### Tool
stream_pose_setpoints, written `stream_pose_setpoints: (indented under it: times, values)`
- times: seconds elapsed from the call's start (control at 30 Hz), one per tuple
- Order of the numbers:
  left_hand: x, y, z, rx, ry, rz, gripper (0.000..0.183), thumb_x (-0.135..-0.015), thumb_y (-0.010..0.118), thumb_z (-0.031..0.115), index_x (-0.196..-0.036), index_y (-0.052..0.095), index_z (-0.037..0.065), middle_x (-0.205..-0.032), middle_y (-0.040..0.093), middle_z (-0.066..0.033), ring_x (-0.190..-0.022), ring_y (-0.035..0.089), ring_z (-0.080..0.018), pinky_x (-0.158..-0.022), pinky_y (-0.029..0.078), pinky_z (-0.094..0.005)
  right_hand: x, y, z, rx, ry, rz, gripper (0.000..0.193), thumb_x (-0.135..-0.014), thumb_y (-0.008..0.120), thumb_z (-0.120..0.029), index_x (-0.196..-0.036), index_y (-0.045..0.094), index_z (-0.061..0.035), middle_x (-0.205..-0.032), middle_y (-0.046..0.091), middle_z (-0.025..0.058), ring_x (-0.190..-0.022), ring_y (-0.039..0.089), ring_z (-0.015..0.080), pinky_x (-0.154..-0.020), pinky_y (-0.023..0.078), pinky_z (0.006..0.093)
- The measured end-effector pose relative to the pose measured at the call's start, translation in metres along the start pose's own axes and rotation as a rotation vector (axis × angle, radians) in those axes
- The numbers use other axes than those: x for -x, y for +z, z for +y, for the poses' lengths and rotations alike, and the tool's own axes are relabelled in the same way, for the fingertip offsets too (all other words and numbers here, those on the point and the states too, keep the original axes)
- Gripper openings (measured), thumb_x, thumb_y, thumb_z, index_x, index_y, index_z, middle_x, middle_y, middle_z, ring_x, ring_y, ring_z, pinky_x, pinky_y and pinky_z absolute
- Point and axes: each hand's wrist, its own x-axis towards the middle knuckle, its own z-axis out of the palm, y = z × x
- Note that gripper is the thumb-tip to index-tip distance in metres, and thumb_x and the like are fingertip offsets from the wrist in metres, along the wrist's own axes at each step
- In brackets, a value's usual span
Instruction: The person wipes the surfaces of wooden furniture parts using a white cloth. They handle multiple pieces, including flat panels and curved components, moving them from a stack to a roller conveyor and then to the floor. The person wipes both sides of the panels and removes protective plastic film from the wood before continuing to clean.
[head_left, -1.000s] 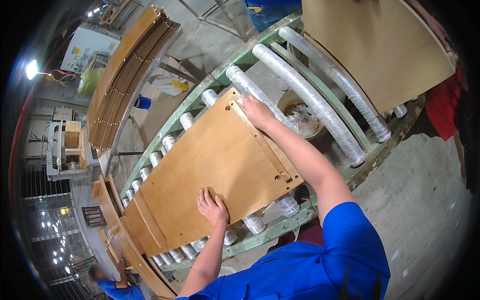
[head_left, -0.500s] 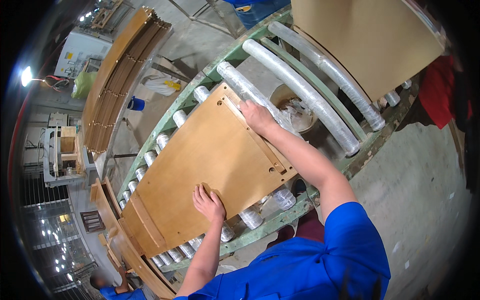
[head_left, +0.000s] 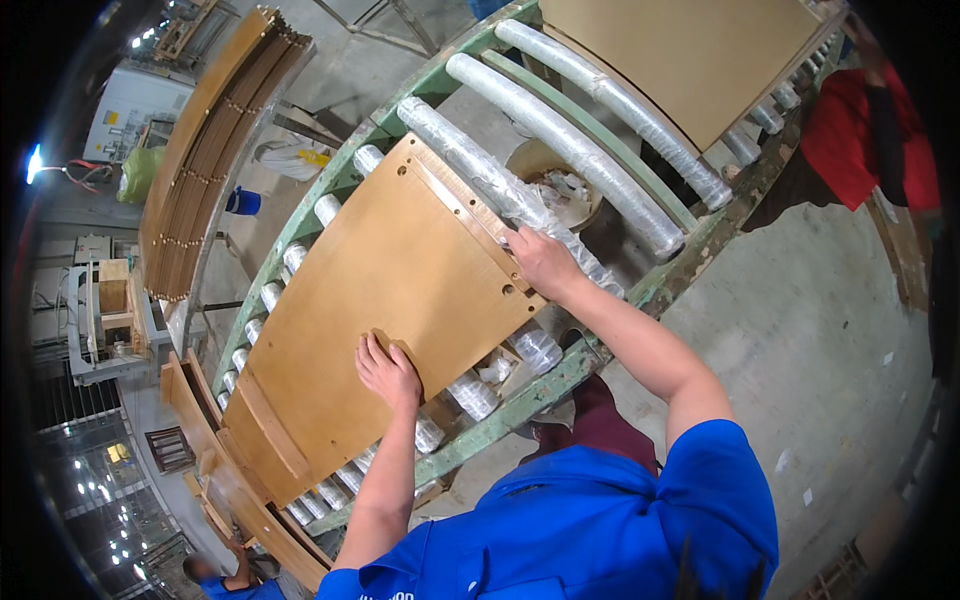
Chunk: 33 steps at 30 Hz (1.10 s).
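From my remote feed, I see the right hand (head_left: 546, 264), fingers curled on something I cannot make out, now farther down the narrow wooden strip (head_left: 442, 186) atop the tan tapering wooden panel (head_left: 320, 290), which lies under both hands, the left hand (head_left: 388, 376) spread flat.
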Motion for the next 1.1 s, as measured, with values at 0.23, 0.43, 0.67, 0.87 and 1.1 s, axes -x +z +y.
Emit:
stream_pose_setpoints:
  times: [0.23, 0.43, 0.67, 0.87, 1.1]
  values:
    - [0.001, 0.001, 0.001, 0.005, -0.019, 0.004, 0.045, -0.090, 0.048, 0.028, -0.130, 0.045, 0.008, -0.137, 0.043, -0.0126, -0.126, 0.036, -0.0327, -0.105, 0.028, -0.0457, 0.059, -0.020, -0.004, -0.051, 0.086, -0.081, 0.027, -0.084, 0.048, -0.003, -0.110, 0.054, -0.0026, -0.089, 0.056, 0.0160, -0.082, 0.059, 0.0352, -0.069, 0.049, 0.0405]
    - [-0.003, -0.002, 0.006, 0.024, -0.036, 0.000, 0.045, -0.089, 0.049, 0.027, -0.130, 0.046, 0.008, -0.136, 0.043, -0.0118, -0.128, 0.035, -0.0315, -0.106, 0.026, -0.0446, 0.036, -0.029, 0.024, -0.456, 0.202, -0.083, 0.024, -0.090, 0.050, -0.015, -0.108, 0.061, -0.0021, -0.089, 0.061, 0.0179, -0.081, 0.063, 0.0285, -0.068, 0.049, 0.0349]
    - [-0.003, -0.005, -0.002, 0.054, -0.100, -0.021, 0.046, -0.087, 0.051, 0.027, -0.130, 0.046, 0.009, -0.136, 0.043, -0.0107, -0.128, 0.034, -0.0311, -0.108, 0.024, -0.0451, -0.108, -0.007, 0.006, -0.559, 0.167, 0.075, 0.024, -0.089, 0.054, -0.014, -0.107, 0.064, -0.0019, -0.074, 0.062, 0.0079, -0.068, 0.058, 0.0135, -0.066, 0.047, 0.0275]
    - [-0.006, -0.008, -0.003, 0.079, -0.127, -0.075, 0.047, -0.086, 0.052, 0.028, -0.129, 0.046, 0.011, -0.136, 0.042, -0.0100, -0.129, 0.032, -0.0318, -0.109, 0.022, -0.0471, -0.207, 0.035, 0.015, -0.288, -0.028, 0.098, 0.024, -0.087, 0.054, -0.011, -0.107, 0.066, -0.0050, -0.094, 0.065, 0.0197, -0.089, 0.063, 0.0324, -0.079, 0.048, 0.0386]
    - [-0.007, -0.010, -0.005, 0.104, -0.153, -0.104, 0.049, -0.086, 0.052, 0.030, -0.131, 0.045, 0.012, -0.137, 0.040, -0.0095, -0.130, 0.030, -0.0320, -0.110, 0.020, -0.0490, -0.251, 0.063, 0.016, -0.090, -0.159, 0.046, 0.021, -0.086, 0.056, -0.011, -0.102, 0.067, -0.0044, -0.089, 0.063, 0.0204, -0.085, 0.061, 0.0365, -0.076, 0.048, 0.0424]
